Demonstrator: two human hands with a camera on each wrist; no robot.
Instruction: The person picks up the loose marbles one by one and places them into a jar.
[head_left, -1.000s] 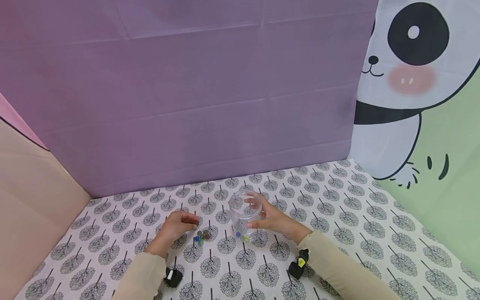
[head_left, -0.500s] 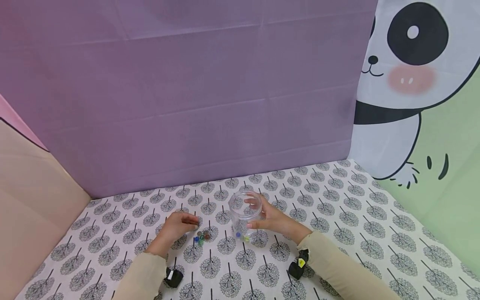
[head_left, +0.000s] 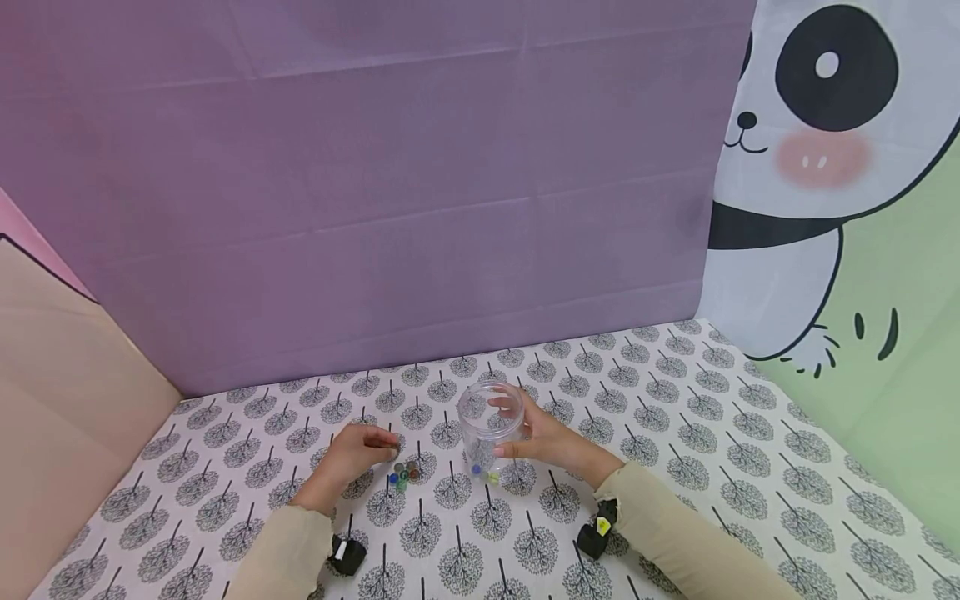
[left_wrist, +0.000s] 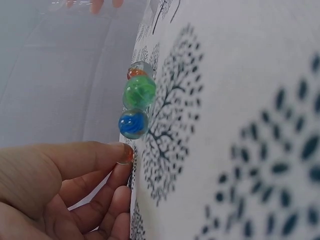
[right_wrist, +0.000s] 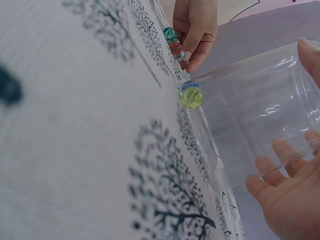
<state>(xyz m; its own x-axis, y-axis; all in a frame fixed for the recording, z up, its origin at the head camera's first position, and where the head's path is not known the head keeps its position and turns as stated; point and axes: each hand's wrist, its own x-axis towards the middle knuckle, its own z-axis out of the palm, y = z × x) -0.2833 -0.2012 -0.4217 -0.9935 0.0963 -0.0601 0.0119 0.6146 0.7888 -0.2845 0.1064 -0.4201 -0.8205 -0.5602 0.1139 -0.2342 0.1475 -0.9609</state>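
My left hand (head_left: 354,457) is at the left of a small cluster of glass marbles (head_left: 402,475). In the left wrist view its thumb and finger pinch a clear marble with orange in it (left_wrist: 128,153), low at the cloth and partly covered by the thumb. Blue (left_wrist: 133,123) and green (left_wrist: 139,92) marbles lie just beyond. My right hand (head_left: 542,439) holds a clear, open-topped jar (head_left: 480,433) by its side, thumb and fingers curved round it. At the jar's bottom are a yellow marble (right_wrist: 192,97) and a blue marble (right_wrist: 190,86).
A white cloth with tree prints (head_left: 457,542) covers the table. Behind it rises a purple fabric wall (head_left: 390,208), with a panda-printed panel (head_left: 817,192) on the right and a beige panel (head_left: 75,400) on the left. Each wrist wears a black camera box (head_left: 347,557).
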